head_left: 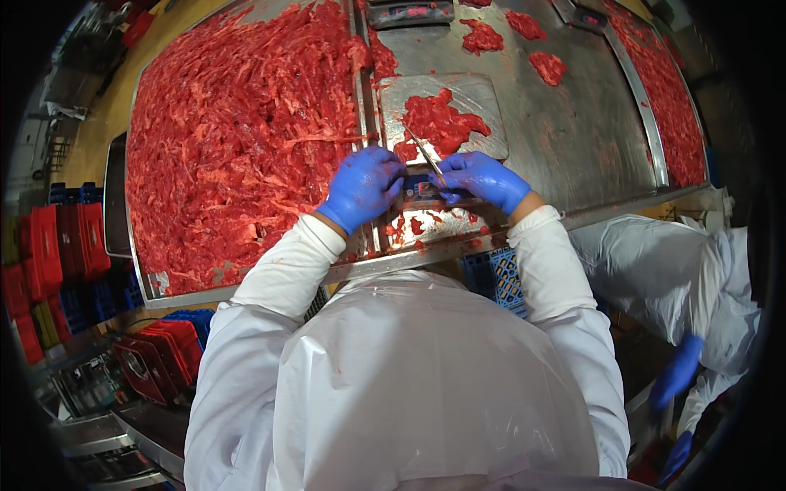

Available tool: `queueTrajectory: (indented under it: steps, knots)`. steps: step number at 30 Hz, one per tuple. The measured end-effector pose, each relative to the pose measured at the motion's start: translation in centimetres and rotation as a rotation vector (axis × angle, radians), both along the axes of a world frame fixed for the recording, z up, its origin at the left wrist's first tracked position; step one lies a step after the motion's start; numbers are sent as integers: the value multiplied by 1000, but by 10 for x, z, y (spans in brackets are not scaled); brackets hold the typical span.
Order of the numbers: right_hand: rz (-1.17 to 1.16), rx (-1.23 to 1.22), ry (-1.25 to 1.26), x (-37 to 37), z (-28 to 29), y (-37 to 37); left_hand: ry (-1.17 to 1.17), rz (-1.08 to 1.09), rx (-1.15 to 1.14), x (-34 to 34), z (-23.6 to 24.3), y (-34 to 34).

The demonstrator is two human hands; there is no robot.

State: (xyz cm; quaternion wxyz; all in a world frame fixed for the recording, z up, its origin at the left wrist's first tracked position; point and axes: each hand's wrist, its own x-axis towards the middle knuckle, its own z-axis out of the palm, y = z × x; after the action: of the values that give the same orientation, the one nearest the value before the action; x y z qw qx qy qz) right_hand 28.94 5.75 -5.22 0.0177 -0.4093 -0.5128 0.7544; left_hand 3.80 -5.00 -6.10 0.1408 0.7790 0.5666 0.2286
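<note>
Both my hands wear blue gloves. My left hand [364, 188] is curled closed at the left edge of the weighing scale's display [423, 190]; whatever its fingers hold is hidden. In my right hand [483, 180] is a slim, pointed metal tool [421, 149], tip slanting up and left over the meat; its exact kind cannot be told. A ragged portion of red raw meat [446, 123] lies on the scale's steel plate [483, 94]. Left of my left hand, a large heap of raw meat strips [237, 139] fills a wide steel tray.
Several small meat portions [483, 38] lie on the steel table [573, 139]. Another scale [409, 12] stands at the far edge. More meat [655, 90] fills a tray at right. A co-worker in white [647, 270] stands at right. Red crates [61, 245] are stacked at left.
</note>
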Motion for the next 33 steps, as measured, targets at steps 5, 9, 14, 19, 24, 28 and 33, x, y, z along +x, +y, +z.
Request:
queueTrajectory:
  steps: [5, 9, 14, 19, 24, 28, 33]
  knots:
    - [154, 102, -5, -15, -21, -29, -15, 211, -106, -37, -15, -22]
    - [560, 474, -44, 4, -55, -79, -158, 548, -286, -93, -64, -47]
    - [407, 699, -106, 73, -30, -75, -347, 731, -290, -129, -78, -55]
    - [50, 525, -263, 93, -8, -32, -263, 649, 85, -71, -39, 43]
    - [-203, 444, 97, 23, 14, -1, -220, -86, 46, 47, -15, 87]
    - [-293, 497, 168, -6, -2, -27, -861, 26, -339, 18, 11, 71]
    - [123, 1179, 222, -54, -8, -55, -1035, 545, -245, -29, -48, 38]
